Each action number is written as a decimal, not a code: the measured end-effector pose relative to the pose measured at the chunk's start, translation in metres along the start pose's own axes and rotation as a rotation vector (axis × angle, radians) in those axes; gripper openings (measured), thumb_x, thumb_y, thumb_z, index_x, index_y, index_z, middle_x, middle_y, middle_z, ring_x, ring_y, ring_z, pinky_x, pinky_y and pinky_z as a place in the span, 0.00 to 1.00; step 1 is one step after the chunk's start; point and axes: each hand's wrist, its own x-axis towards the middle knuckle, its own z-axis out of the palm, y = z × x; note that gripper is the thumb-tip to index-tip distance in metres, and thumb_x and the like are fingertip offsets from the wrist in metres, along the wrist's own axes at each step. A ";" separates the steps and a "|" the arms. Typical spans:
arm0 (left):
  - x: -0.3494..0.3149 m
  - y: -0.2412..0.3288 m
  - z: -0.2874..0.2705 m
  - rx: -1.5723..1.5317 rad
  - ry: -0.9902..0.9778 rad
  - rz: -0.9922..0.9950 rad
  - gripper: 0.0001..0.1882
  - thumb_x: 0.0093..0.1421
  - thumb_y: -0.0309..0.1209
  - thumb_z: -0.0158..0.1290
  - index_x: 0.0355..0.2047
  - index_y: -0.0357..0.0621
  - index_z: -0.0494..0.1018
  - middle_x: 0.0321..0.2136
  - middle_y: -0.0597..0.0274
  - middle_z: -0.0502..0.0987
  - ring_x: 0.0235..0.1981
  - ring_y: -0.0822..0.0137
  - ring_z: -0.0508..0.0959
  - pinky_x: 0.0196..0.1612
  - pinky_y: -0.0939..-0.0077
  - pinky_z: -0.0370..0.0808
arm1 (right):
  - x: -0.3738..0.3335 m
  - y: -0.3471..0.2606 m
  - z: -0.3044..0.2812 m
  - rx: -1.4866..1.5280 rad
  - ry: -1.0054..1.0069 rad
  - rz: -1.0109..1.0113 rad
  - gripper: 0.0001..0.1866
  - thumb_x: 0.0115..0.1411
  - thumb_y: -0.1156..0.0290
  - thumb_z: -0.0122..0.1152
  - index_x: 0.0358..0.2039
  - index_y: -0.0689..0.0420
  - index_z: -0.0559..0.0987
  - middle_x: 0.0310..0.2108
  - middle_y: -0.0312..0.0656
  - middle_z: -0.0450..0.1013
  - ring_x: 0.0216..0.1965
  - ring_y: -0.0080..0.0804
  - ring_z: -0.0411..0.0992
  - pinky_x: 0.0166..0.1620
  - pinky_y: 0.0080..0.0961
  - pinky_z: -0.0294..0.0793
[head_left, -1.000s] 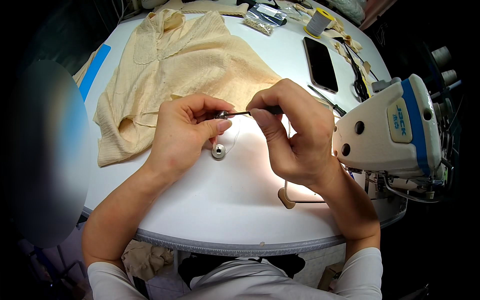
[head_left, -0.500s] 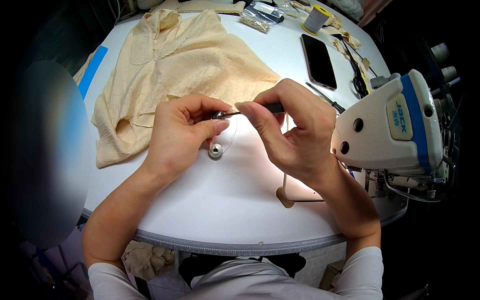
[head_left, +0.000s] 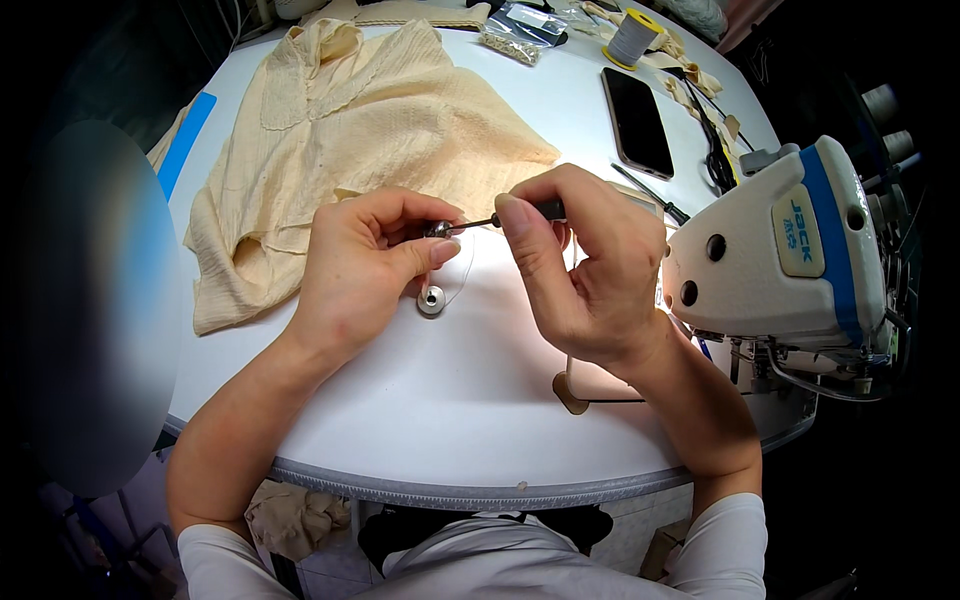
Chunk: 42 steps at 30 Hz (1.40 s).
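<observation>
Between the thumb and fingers of my left hand [head_left: 345, 275] is a small shiny metal bobbin case [head_left: 438, 230], partly covered by the fingertips. My right hand [head_left: 600, 270] pinches the black handle of a small screwdriver [head_left: 475, 223]. Its thin shaft points left and its tip meets the bobbin case; the exact contact spot is too small to make out. Just below my left fingertips is a silver bobbin [head_left: 431, 301], with a fine thread [head_left: 468, 275] looping up beside it.
A cream crinkled garment [head_left: 370, 120] lies beyond my hands. The white sewing machine head [head_left: 770, 260] stands at right. Farther back are a black phone [head_left: 637, 122], a thread spool [head_left: 632, 40], a bag of small beads [head_left: 520, 35] and another screwdriver [head_left: 652, 195].
My right fingers have shifted along and around the screwdriver handle, and more of its shaft shows. My left hand keeps its place with the bobbin case.
</observation>
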 end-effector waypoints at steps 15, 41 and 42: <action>0.001 0.004 0.000 0.016 -0.017 -0.048 0.14 0.58 0.14 0.56 0.45 0.31 0.76 0.37 0.55 0.81 0.30 0.74 0.78 0.31 0.83 0.77 | 0.000 0.008 0.008 0.131 0.096 0.099 0.04 0.57 0.76 0.67 0.28 0.61 0.80 0.18 0.40 0.74 0.17 0.26 0.71 0.21 0.19 0.68; 0.002 0.008 -0.005 -0.207 0.003 -0.016 0.10 0.64 0.23 0.55 0.44 0.33 0.70 0.37 0.45 0.81 0.27 0.69 0.80 0.27 0.77 0.81 | -0.011 0.012 0.016 0.079 0.175 0.117 0.07 0.59 0.77 0.63 0.38 0.65 0.80 0.27 0.46 0.76 0.22 0.37 0.73 0.26 0.27 0.71; 0.002 0.007 -0.005 -0.209 0.004 -0.011 0.10 0.64 0.24 0.56 0.43 0.33 0.70 0.37 0.45 0.81 0.27 0.69 0.80 0.27 0.77 0.81 | -0.011 0.012 0.016 0.073 0.167 0.121 0.07 0.59 0.77 0.63 0.38 0.65 0.80 0.26 0.46 0.76 0.22 0.37 0.73 0.25 0.27 0.71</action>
